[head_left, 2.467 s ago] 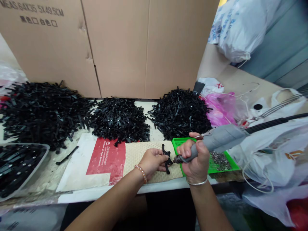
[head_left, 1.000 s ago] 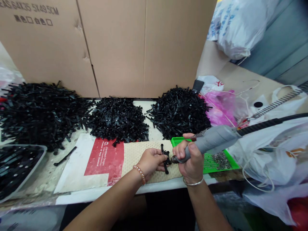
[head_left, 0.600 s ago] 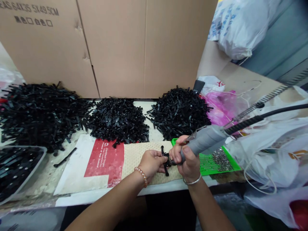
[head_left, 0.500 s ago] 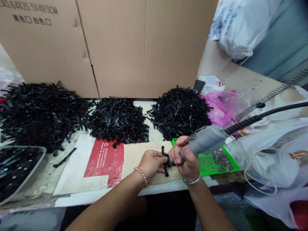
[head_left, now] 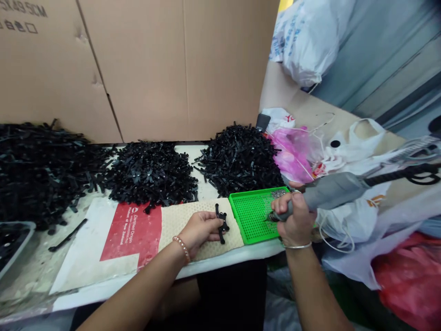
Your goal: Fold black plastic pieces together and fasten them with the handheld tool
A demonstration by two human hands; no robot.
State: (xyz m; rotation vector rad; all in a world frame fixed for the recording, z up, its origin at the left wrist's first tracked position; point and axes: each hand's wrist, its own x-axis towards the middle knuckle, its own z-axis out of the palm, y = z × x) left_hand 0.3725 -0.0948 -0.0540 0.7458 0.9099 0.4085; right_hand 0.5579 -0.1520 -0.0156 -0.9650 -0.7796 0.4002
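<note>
My left hand (head_left: 203,230) pinches a black plastic part (head_left: 222,223) made of narrow strips, over the beige honeycomb-patterned mat (head_left: 172,225). My right hand (head_left: 293,216) is wrapped round a grey electric screwdriver (head_left: 332,191), whose cable runs off to the right. The screwdriver's tip (head_left: 270,216) is over a green perforated tray (head_left: 237,207), close to the small metal screws (head_left: 274,196) in its right part. Part of that screw heap is hidden behind my right hand.
Three heaps of black strips, one of them in the middle (head_left: 151,172), lie along a tall cardboard box (head_left: 148,69). A clear tub (head_left: 29,234) holds more black parts at left. One loose strip (head_left: 68,235) lies nearby. Plastic bags (head_left: 344,220) crowd the right side.
My right hand has moved the screwdriver away from the black part, rightward over the green tray. My left hand still holds the black part on the mat. The view has turned right.
</note>
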